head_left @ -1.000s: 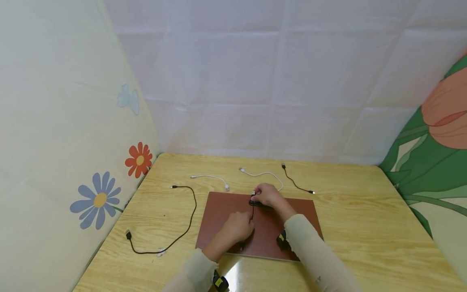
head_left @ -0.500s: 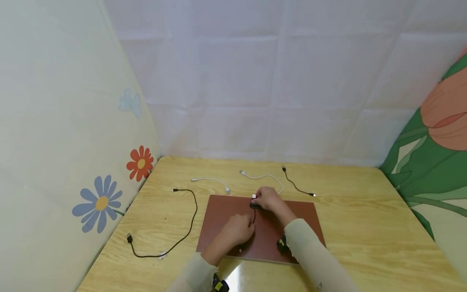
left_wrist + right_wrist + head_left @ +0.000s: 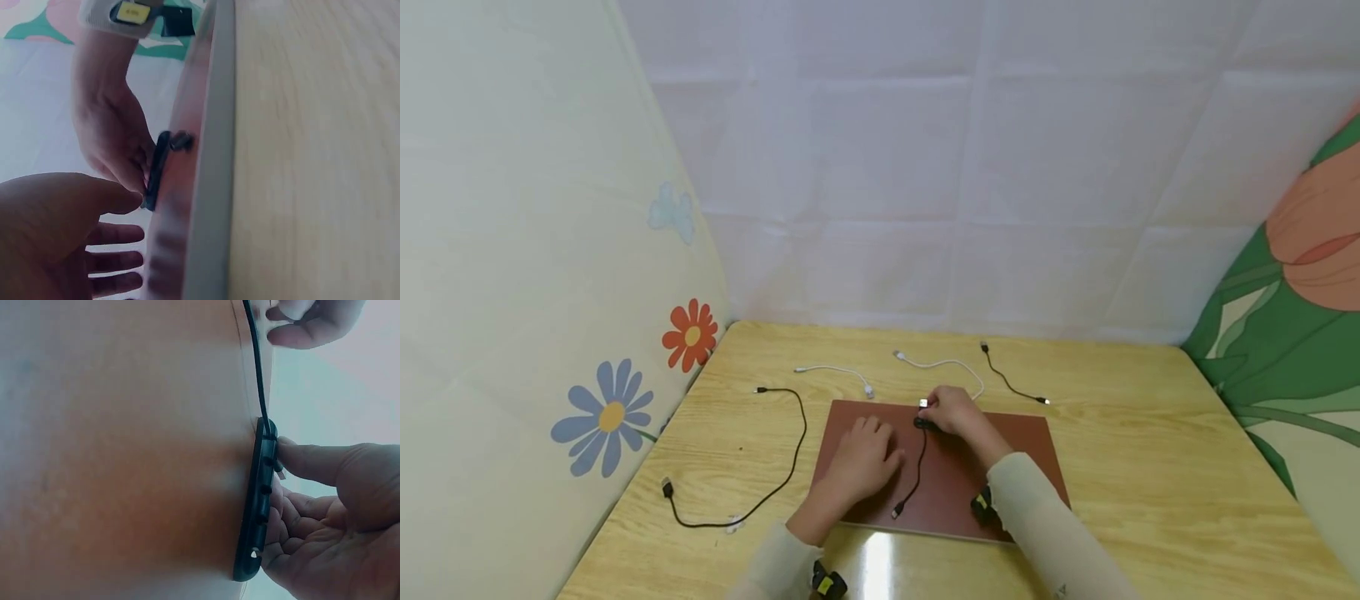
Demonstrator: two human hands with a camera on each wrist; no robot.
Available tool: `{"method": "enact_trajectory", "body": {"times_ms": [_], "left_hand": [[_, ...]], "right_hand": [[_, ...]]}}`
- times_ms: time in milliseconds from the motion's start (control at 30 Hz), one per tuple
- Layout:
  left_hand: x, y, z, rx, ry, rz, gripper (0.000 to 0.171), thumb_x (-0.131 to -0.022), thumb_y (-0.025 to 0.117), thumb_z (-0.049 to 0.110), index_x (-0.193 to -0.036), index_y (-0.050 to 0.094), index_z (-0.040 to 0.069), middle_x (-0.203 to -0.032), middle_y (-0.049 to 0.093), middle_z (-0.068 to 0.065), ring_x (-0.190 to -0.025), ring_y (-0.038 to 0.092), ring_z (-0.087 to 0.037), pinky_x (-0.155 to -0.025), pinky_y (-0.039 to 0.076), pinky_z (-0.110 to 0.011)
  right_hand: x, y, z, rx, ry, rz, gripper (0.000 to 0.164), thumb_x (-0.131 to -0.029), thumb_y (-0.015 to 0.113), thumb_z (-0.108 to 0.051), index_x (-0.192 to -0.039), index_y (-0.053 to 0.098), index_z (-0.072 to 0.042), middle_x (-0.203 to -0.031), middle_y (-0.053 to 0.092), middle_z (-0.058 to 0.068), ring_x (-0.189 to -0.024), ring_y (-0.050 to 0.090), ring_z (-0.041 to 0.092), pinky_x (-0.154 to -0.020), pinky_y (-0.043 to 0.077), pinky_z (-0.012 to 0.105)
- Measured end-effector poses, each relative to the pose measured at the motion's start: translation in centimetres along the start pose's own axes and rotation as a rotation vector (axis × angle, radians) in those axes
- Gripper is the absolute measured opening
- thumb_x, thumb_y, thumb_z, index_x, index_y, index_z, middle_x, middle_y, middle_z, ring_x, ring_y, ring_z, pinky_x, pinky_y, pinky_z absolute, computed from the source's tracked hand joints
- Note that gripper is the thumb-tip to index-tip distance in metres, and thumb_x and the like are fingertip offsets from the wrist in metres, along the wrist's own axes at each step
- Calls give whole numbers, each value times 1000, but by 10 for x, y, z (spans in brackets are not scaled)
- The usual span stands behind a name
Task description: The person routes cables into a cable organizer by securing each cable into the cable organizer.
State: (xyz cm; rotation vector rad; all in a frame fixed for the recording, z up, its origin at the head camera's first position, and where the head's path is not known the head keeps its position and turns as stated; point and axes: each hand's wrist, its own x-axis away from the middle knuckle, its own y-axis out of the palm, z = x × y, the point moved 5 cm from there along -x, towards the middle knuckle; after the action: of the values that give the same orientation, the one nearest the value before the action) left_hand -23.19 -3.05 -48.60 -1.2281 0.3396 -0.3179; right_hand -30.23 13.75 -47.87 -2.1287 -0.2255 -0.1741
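Observation:
A reddish-brown board [image 3: 951,508] lies on the wooden table. Near its far edge my right hand [image 3: 951,410] grips a black cable clip strip [image 3: 255,500], a narrow bar with several notches, thumb pressing at its end. One thin black USB cable [image 3: 921,467] sits in the end notch. Its silver USB plug [image 3: 923,403] points away past my fingertips, and its small plug end lies toward the board's near edge. My left hand [image 3: 859,462] hovers over or rests on the board's left part, fingers spread, apart from the cable; contact is unclear.
A long black cable [image 3: 796,454] curves on the table at left. Behind the board lie a short white cable [image 3: 835,365], a longer white cable [image 3: 943,362] and a short black cable [image 3: 1007,379]. A pale cloth wall [image 3: 865,275] stands behind the table.
My left hand has let go of the black USB cable and moved left, its fingers spreading. The cable's lower length now shows on the board. My right hand keeps its hold.

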Motion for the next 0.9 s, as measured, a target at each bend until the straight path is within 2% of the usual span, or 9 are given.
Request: {"method": "enact_trajectory", "body": {"times_ms": [167,300,467,600,767,900], "left_hand": [[5,5,-13,-31,-27,11,48,-100,62,43,-139,59,13,-148,50,-12,-136,44,-35,-105,40,-60],[11,6,-21,-14,-65,-15,57,-101,58,47,-149,51,16,-161,35,-14,-148,30,-42,-115,26,-65],[17,5,-28,22,-115,-55,65,-103,51,51,-156,42,15,-165,27,-16,-153,16,-44,-118,15,-66],[20,8,-29,14,-114,-89,66,-105,45,53,-158,37,15,-166,24,-16,-153,12,-44,-119,12,-66],[19,13,-27,-13,-104,-121,67,-106,39,54,-160,32,15,-167,20,-15,-154,9,-44,-119,10,-67],[17,16,-25,-35,-100,-143,67,-107,37,54,-161,29,15,-168,18,-14,-154,7,-42,-119,9,-67]], "right_hand": [[5,-4,-2,-1,-33,2,34,-95,72,-22,-119,68,2,-109,70,15,-97,65,27,-85,54,42],[10,-12,3,3,-48,16,44,-96,71,-24,-129,63,3,-114,70,16,-103,67,30,-89,54,45],[12,-30,18,-3,-50,61,40,-97,67,-23,-129,63,1,-112,70,14,-97,66,28,-83,55,45],[11,-47,34,-36,-34,99,39,-98,65,-21,-130,62,3,-112,69,16,-95,65,28,-82,54,45],[7,-67,52,-34,-29,139,42,-98,64,-21,-129,60,7,-117,67,21,-107,64,37,-92,51,50],[5,-77,63,-38,-8,127,47,-99,62,-22,-134,55,9,-127,62,27,-118,58,43,-100,47,54]]}}
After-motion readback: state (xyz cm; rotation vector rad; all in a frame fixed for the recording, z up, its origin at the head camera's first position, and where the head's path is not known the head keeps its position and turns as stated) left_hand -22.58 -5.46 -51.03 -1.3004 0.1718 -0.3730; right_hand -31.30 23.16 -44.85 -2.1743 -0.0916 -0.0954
